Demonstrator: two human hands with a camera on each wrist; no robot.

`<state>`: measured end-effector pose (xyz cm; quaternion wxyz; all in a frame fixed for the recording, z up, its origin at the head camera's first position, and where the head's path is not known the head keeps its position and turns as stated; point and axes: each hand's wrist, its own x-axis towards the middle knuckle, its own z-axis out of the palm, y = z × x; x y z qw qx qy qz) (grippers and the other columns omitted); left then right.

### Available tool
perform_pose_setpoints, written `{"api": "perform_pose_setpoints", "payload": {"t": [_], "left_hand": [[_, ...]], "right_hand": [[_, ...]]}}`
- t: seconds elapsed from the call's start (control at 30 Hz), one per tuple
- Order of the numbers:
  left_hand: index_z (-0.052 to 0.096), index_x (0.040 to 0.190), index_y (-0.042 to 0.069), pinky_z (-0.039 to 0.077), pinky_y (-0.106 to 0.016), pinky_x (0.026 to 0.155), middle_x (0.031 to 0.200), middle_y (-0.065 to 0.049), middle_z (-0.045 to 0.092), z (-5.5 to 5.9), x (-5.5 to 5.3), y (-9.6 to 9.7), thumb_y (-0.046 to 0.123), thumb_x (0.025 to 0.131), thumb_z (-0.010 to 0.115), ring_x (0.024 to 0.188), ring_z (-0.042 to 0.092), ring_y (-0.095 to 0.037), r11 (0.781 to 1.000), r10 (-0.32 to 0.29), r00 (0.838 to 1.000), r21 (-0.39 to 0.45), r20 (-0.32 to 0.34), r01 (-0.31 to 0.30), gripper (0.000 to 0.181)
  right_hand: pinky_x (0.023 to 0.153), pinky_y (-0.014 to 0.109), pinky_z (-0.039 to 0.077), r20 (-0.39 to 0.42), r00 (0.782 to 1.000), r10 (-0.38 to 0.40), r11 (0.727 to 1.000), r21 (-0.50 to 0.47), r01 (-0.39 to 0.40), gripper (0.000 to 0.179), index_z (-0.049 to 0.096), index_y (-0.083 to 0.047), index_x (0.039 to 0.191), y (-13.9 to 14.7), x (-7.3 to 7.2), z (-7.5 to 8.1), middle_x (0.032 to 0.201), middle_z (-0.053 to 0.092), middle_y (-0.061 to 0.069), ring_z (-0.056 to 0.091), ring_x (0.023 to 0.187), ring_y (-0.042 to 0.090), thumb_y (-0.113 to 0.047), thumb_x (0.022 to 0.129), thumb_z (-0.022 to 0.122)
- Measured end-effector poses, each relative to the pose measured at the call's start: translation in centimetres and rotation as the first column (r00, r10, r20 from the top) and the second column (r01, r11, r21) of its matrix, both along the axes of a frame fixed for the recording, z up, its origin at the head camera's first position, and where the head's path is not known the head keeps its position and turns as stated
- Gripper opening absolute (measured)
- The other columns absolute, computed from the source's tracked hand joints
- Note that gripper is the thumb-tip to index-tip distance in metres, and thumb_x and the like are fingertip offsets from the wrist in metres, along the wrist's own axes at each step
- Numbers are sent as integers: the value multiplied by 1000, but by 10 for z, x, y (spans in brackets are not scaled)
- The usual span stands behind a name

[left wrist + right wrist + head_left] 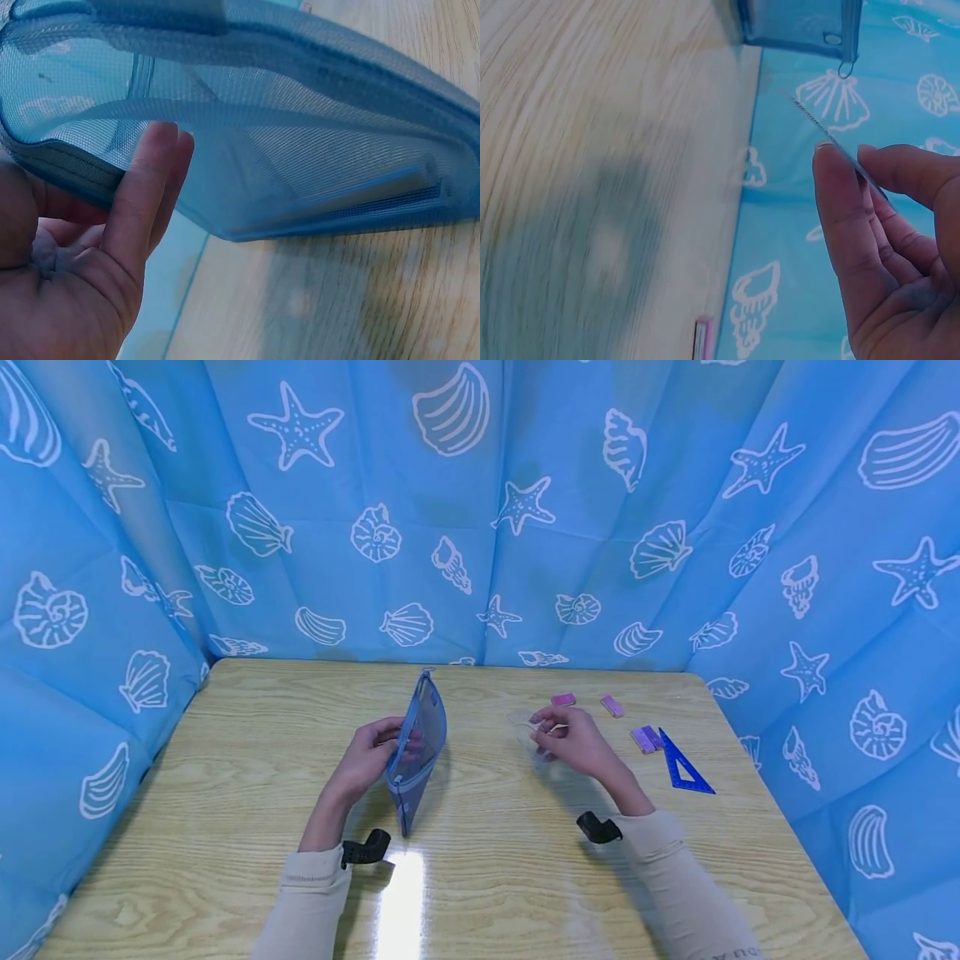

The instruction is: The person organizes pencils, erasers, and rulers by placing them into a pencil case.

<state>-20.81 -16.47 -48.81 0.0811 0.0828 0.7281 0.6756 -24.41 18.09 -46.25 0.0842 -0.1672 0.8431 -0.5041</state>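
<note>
My left hand [363,762] grips one side of the rim of a blue mesh zip pouch [426,727], which stands upright with its mouth open. Inside the pouch, long pale pieces [375,189] lie along the bottom, blurred by the mesh. To the right, my right hand [573,739] pinches a thin clear plastic protractor [525,731] between thumb and fingers, raised above the table. Edge-on in the right wrist view, the protractor [821,127] shows fine tick marks and points toward the pouch [799,26].
On the wooden table [225,777], a blue set square [678,767] lies right of my right hand, beside small purple blocks [645,739]. Farther back are a pink block [563,700] and another pinkish block [612,706]. A blue shell-print curtain [450,527] surrounds the table's back and sides.
</note>
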Motion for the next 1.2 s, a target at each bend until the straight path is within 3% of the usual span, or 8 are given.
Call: {"api": "perform_pose_setpoints", "payload": {"t": [0.1,0.23,0.63,0.87,1.2], "left_hand": [[47,144,-10,58,-43,98,132,-33,59,0,1,0,-5,105,36,120,62,-44,1000,-2,1000,-4,1,2,40],[47,144,-10,59,-42,96,132,-33,60,0,1,0,-6,105,37,120,63,-44,1000,-7,1000,-1,0,7,41],[50,140,-10,60,-39,95,129,-33,61,-3,-1,4,-5,105,38,115,65,-41,1000,18,1000,0,11,-18,38],[51,140,-10,61,-37,93,128,-32,62,-2,0,8,-3,105,40,114,66,-39,1000,30,1000,-4,8,-30,38],[50,141,-9,60,-37,94,129,-32,61,-1,0,9,-2,106,38,116,65,-40,1000,24,999,-2,24,-24,38]], "right_hand": [[66,42,65,-3,1000,0,1000,-27,0,27,63,7,121,-5,-2,-2,98,67,20,73,75,23,-6,97,65],[65,38,65,-10,1000,8,998,-59,-9,30,62,7,124,-15,-3,1,98,67,19,73,76,26,-6,97,66],[66,38,65,2,1000,1,987,-161,0,36,58,8,131,-43,-1,10,98,63,17,72,72,18,-4,99,63],[70,50,64,19,1000,0,980,-198,4,34,59,5,130,-53,-2,11,98,64,18,72,71,18,-5,98,64],[69,43,65,51,999,12,971,-239,1,37,55,2,136,-65,2,18,101,62,16,71,74,19,-4,100,62]]}}
